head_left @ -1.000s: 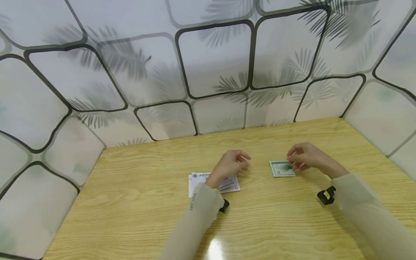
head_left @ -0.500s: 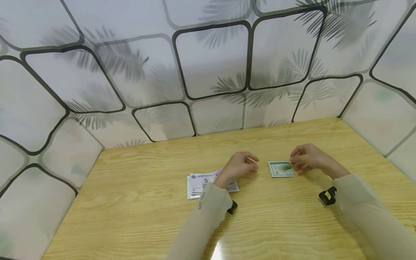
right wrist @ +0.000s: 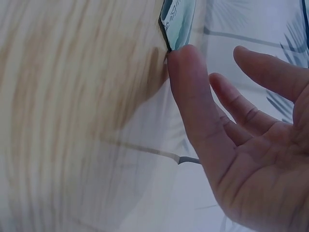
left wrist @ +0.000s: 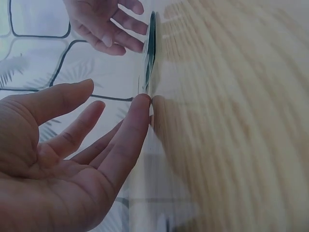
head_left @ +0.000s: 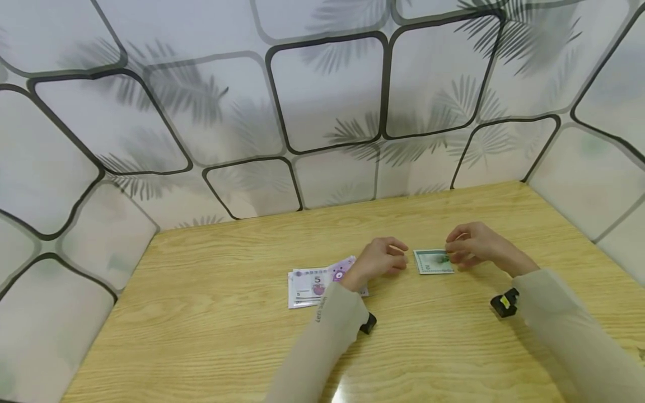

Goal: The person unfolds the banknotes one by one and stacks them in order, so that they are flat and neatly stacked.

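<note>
A green banknote [head_left: 432, 262] lies on the table between my hands, and its end curls up a little in the right wrist view. My right hand [head_left: 471, 246] is at the note's right end, fingers relaxed and thumb apart, one fingertip against the note's edge [right wrist: 178, 24]. Just left of the note is my left hand [head_left: 381, 257], its fingers loosely spread. In the left wrist view one fingertip reaches the near end of the note [left wrist: 151, 46]; whether it touches I cannot tell. Purple banknotes marked 5 [head_left: 314, 284] lie overlapped beneath my left wrist, partly covered by the sleeve.
The wooden table [head_left: 211, 313] meets a patterned cloth wall [head_left: 332, 101] at the back and on both sides. Small black devices [head_left: 504, 303] are worn at the wrists.
My left hand has moved right, off the purple banknotes and closer to the green one, uncovering more of the pile. The right hand stays by the green banknote.
</note>
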`<state>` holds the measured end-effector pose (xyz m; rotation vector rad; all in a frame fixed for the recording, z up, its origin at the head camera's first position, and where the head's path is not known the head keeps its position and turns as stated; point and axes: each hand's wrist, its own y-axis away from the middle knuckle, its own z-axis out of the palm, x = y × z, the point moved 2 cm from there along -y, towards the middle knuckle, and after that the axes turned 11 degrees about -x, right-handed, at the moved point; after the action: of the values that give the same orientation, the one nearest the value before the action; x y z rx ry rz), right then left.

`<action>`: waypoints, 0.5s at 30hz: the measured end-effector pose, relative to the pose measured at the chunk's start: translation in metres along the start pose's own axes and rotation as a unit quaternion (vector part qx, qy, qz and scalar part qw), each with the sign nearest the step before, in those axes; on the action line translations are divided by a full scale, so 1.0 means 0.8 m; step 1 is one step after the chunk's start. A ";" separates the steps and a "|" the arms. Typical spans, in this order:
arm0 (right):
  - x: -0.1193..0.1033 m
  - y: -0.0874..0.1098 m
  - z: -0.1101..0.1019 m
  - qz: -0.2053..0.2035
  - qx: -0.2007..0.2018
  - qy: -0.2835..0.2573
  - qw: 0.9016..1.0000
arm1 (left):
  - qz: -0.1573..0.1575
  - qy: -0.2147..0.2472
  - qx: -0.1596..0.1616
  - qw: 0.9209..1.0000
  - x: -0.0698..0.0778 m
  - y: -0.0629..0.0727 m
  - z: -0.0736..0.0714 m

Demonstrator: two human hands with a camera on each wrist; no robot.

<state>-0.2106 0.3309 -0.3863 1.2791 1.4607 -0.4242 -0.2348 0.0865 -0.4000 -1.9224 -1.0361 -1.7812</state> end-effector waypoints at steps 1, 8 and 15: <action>0.000 -0.001 0.000 0.000 0.001 0.000 1.000 | -0.001 0.006 -0.001 1.000 0.000 -0.001 0.001; -0.001 -0.004 0.005 -0.001 0.002 -0.013 1.000 | 0.006 0.040 -0.017 0.999 0.004 -0.004 0.009; -0.002 -0.004 0.012 0.005 -0.002 -0.032 0.999 | -0.005 0.057 -0.005 0.998 -0.001 -0.007 0.013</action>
<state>-0.2091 0.3214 -0.3894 1.2572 1.4007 -0.4516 -0.2315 0.0969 -0.4035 -1.8012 -1.0021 -1.8815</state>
